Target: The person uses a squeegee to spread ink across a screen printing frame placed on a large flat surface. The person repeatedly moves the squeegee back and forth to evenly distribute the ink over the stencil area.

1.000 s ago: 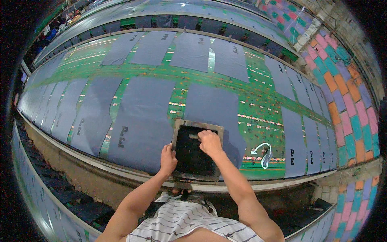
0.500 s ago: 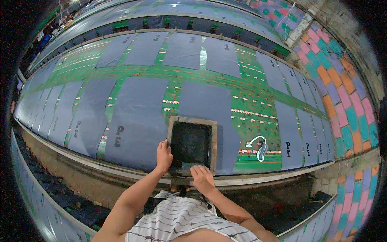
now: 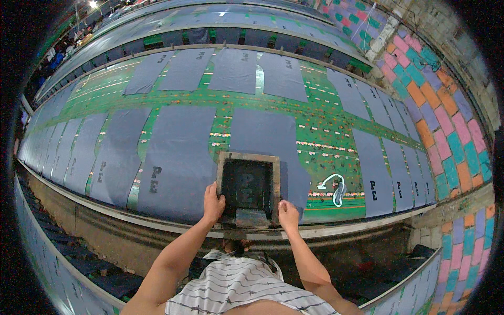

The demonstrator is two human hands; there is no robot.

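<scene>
A wooden screen-printing frame (image 3: 249,156) with dark mesh lies on a blue-grey fabric panel (image 3: 262,126) near the table's front edge. My left hand (image 3: 213,203) is closed round the left rail. At the right rail, my right hand (image 3: 288,215) has its fingers curled against the wood. A flat, greyish squeegee (image 3: 252,217) rests inside the frame along its near end, with neither hand on it. Black block shapes show dimly through the mesh. Left of the frame, another panel (image 3: 184,142) bears a black printed mark.
The long green printing table (image 3: 325,118) carries two rows of blue-grey panels. A pale looped strip (image 3: 338,189) lies on it to the right. Further tables (image 3: 220,23) run behind. A colourful painted brick wall (image 3: 451,126) stands at right. The table's front rail (image 3: 336,228) runs before me.
My right hand has left the squeegee at the frame's near end and moved right and up to the right rail. The squeegee now lies alone. My left hand stays on the left rail.
</scene>
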